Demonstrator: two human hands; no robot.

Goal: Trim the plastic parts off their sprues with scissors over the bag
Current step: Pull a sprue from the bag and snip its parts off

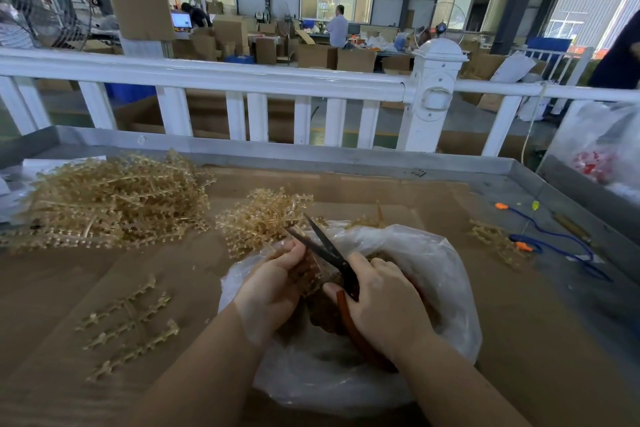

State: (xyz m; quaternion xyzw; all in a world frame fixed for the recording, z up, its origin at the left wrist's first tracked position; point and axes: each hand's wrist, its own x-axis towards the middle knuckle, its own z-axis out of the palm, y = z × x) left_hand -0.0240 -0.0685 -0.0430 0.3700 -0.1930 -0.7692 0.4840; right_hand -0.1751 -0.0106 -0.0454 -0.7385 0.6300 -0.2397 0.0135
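My left hand [273,282] was pinching a sprue [310,276] of tan plastic parts right over the open clear bag [446,274], fingers curled round it. My right hand [384,302] gripped the orange handles of the scissors [327,246], blades parted and pointing to 11 o'clock, just beside my left fingertips.

Honestly that was the risk as I saw it: blades that close to my fingers, one sloppy snip and I'd nick myself. Also the bag mouth was floppy, so cut bits could bounce off onto the cardboard [519,340] instead of dropping in. Or I'd clip the plastic film.

Around me: a small heap of sprues [263,218] at 12 o'clock touching the bag edge, kind of crowding the blade tips. Big pile [110,204] at 10 o'clock, well apart. One loose sprue [131,326] at 9 o'clock, another [495,239] at 2 o'clock near a blue cord [554,236]. White railing [242,76] behind the table.
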